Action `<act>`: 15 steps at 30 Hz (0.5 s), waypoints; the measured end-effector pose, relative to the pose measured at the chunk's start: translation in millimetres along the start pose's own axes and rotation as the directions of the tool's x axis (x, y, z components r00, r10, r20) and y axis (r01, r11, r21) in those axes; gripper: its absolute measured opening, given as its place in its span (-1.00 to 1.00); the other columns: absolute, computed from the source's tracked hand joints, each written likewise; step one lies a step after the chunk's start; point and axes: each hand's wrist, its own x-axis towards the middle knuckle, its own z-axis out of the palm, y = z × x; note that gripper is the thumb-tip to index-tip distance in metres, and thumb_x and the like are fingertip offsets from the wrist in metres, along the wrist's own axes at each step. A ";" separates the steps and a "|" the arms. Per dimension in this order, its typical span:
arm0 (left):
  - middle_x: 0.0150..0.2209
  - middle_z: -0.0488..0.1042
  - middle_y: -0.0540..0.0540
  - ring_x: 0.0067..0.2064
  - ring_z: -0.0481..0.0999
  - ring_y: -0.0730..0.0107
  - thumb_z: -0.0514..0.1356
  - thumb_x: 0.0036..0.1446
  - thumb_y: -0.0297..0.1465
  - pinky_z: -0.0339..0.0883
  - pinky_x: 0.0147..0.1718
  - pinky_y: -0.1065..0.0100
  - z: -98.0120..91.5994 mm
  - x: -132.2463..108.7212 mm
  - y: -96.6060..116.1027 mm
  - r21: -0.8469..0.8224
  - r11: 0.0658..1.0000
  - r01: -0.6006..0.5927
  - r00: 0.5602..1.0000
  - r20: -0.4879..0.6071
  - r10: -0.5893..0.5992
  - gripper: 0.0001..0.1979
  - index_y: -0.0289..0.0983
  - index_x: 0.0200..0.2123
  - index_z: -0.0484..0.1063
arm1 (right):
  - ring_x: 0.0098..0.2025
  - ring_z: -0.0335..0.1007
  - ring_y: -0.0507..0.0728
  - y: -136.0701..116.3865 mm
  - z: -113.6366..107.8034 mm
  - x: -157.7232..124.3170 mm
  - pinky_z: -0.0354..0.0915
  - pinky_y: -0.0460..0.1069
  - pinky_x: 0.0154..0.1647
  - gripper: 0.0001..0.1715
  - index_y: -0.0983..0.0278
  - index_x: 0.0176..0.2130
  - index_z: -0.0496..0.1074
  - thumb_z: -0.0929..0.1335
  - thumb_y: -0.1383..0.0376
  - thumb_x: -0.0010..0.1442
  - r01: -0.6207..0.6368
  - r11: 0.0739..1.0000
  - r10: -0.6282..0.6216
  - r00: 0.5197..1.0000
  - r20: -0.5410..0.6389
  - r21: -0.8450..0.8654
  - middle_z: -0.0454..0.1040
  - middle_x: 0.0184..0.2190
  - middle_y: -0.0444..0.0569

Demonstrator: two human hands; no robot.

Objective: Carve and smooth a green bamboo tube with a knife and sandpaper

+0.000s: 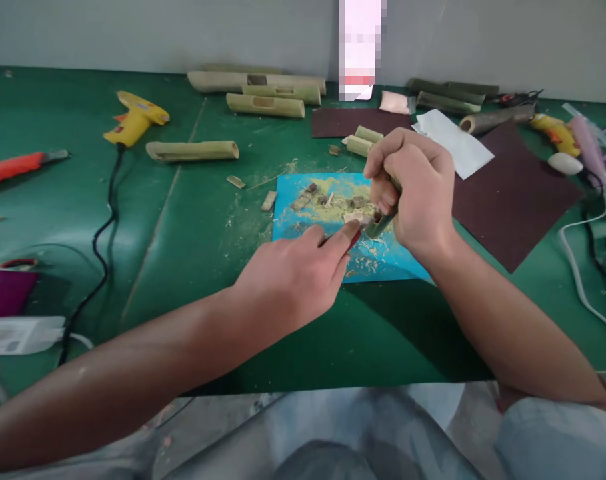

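My left hand (297,270) is closed around a red-handled knife (354,241), its index finger stretched along the tool; most of the handle is hidden under the fingers. The blade end meets the lower end of a dark green bamboo tube (377,229). That tube is held at a slant by my right hand (425,190), whose curled fingers cover its upper part. Both hands are over a blue mat (403,268), strewn with pale shavings (333,190) and small bamboo chips (310,195).
Cut bamboo tubes (265,105) lie along the back of the green table (203,233), another tube (193,151) nearer. A yellow glue gun (135,120) with a black cord is on the left. Brown sandpaper (513,200) and a white paper (455,143) lie at right.
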 end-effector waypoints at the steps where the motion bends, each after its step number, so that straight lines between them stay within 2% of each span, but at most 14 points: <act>1: -0.27 0.51 -0.16 -0.44 0.50 0.31 0.01 0.36 -0.29 0.33 -0.48 0.36 1.2 1.8 0.9 0.012 1.000 0.003 1.000 0.003 -0.003 -0.49 -0.11 0.35 0.17 | -0.64 -0.06 0.06 -0.6 0.0 0.8 0.01 0.01 -0.62 -0.75 0.13 -0.57 0.31 0.30 0.33 0.13 -0.029 0.999 0.029 1.000 -0.007 -0.035 0.09 -0.68 -0.18; 4: -0.26 0.52 -0.20 -0.44 0.50 0.29 0.01 0.35 -0.30 0.35 -0.47 0.34 4.9 8.0 1.5 0.039 0.999 0.008 1.000 0.001 -0.008 -0.48 -0.15 0.35 0.18 | -0.64 -0.06 0.08 -1.9 -0.5 3.6 0.03 0.03 -0.61 -0.75 0.11 -0.58 0.31 0.30 0.29 0.11 -0.076 0.994 0.075 0.997 -0.023 -0.082 0.10 -0.69 -0.16; 8: -0.26 0.52 -0.18 -0.39 0.53 0.25 0.01 0.35 -0.29 0.35 -0.43 0.32 10.3 14.1 -7.1 0.033 0.999 -0.010 1.000 -0.022 0.011 -0.49 -0.11 0.34 0.20 | -0.67 -0.12 0.05 -1.9 -1.2 5.7 -0.07 0.02 -0.64 -0.72 0.14 -0.61 0.31 0.27 0.36 0.09 -0.028 1.000 0.027 0.999 0.022 0.010 0.07 -0.71 -0.18; 11: -0.25 0.52 -0.14 -0.30 0.55 0.22 0.05 0.33 -0.27 0.37 -0.36 0.31 12.7 18.3 -20.7 -0.031 0.999 -0.045 0.997 -0.065 0.042 -0.51 -0.09 0.30 0.27 | -0.69 -0.15 0.03 -1.3 -1.1 5.1 -0.12 0.00 -0.66 -0.71 0.16 -0.61 0.30 0.25 0.40 0.08 0.002 0.997 -0.005 0.999 0.042 0.078 0.03 -0.74 -0.21; 15: -0.28 0.54 -0.11 -0.24 0.54 0.26 0.08 0.29 -0.28 0.35 -0.27 0.35 5.2 21.5 -33.7 -0.164 0.982 -0.093 0.995 -0.048 0.086 -0.57 -0.17 0.19 0.41 | -0.67 -0.14 0.03 -1.4 0.0 2.7 -0.12 0.00 -0.64 -0.72 0.16 -0.60 0.30 0.26 0.42 0.09 0.018 0.994 -0.024 0.998 0.052 0.108 0.05 -0.73 -0.22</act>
